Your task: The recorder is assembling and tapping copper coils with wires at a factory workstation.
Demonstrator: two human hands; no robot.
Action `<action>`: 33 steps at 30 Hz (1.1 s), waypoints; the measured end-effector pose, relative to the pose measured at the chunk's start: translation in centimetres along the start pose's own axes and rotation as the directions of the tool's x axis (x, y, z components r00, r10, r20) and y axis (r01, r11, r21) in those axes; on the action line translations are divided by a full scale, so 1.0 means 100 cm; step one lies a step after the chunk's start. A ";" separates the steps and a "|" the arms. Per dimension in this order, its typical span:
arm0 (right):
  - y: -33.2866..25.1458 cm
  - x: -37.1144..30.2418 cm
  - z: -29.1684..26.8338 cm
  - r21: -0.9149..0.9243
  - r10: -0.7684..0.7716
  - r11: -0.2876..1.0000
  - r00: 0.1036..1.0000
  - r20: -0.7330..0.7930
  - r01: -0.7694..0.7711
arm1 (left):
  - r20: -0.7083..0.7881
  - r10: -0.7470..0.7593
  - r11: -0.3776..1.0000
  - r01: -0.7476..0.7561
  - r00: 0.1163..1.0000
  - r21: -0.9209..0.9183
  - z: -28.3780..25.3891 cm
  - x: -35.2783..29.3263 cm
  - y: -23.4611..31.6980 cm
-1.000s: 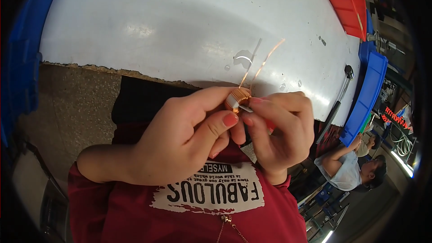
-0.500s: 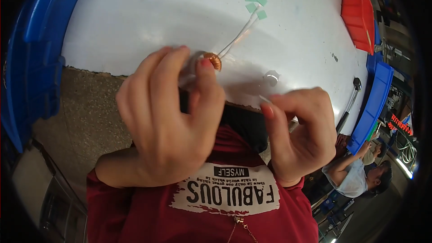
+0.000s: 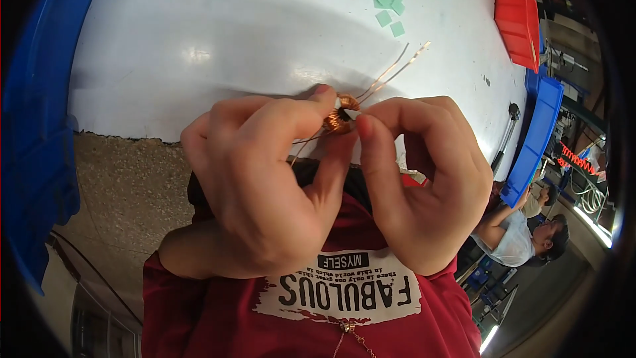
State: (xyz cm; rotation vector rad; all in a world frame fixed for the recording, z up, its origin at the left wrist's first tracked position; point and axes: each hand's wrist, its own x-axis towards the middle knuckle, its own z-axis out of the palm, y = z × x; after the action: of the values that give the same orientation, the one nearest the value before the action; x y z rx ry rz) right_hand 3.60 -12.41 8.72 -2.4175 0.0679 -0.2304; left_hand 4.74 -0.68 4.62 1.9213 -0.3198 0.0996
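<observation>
We grip ring-shaped copper-wire coil [image 3: 338, 125] in left hand [image 3: 262, 166] near six-o'clock edge of white tabletop [image 3: 199, 26]; right hand [image 3: 427, 182] pinches small white piece [image 3: 352, 113] at coil's three o'clock. Seemingly fitting piece into hole; next move likely needs steady coil.

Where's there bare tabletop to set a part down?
The widest free patch of white table lies left of the green squares, toward the big blue bin. A smaller one sits between squares and red bin. Crowded: near edge, with left hand, right hand and copper coil.
</observation>
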 end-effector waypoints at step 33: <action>-0.005 0.001 0.010 -0.426 -0.133 0.896 0.991 0.016 0.127 | -0.252 0.121 0.980 -0.076 0.960 0.184 0.023 0.000 -0.003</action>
State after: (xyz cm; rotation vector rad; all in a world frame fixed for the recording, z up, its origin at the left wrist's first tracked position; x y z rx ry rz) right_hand 3.85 -11.40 8.34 -2.8636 -0.0437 -0.3205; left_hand 4.63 -2.72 3.51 2.0337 -0.2343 0.4578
